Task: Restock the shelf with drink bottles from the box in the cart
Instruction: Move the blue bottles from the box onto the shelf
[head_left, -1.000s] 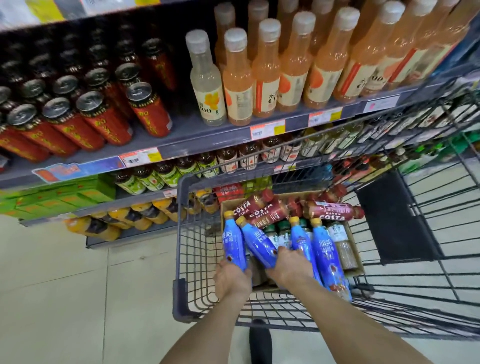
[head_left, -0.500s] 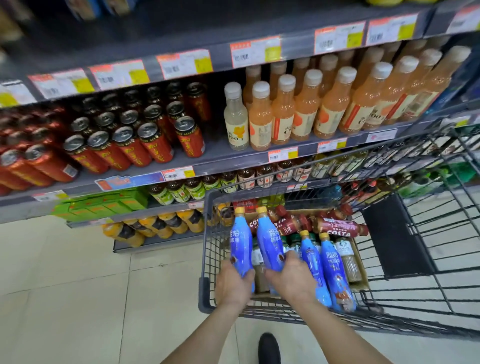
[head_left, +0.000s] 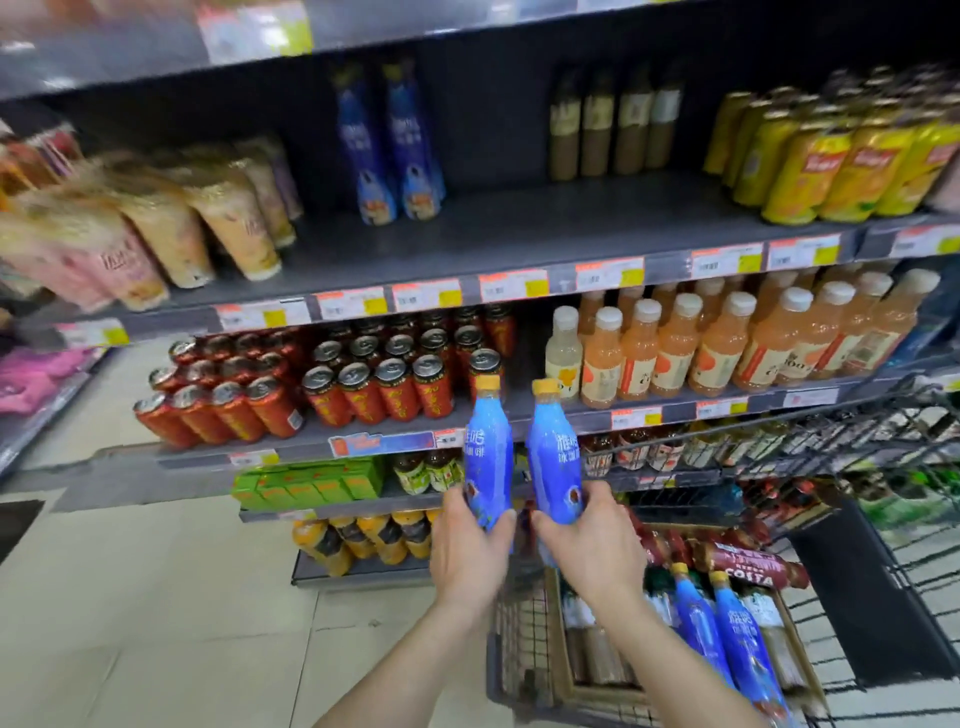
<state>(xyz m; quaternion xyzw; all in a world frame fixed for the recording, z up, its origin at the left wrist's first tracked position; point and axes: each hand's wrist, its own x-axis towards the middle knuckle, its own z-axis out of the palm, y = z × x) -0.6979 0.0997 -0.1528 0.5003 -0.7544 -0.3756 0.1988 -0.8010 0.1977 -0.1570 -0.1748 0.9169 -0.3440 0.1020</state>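
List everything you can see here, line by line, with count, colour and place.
Held blue plastic bottles with yellow caps: two, blue, one in each hand.
Shelved blue bottles: two, blue, upper shelf, centre.
Boxed blue bottles: two visible, blue, in the cardboard box in the wire cart.
Dark red Costa bottle: at least one, red, lying in the box.
Red cans: many, red, middle shelf.
Peach juice bottles with white caps: many, peach, middle shelf, right.
Yellow cans: several, yellow, upper shelf, right.
Brown bottles: four, brown, upper shelf.
Green cartons: several, green, lower shelf.
Left hand: grips one held bottle.
Right hand: grips the other.
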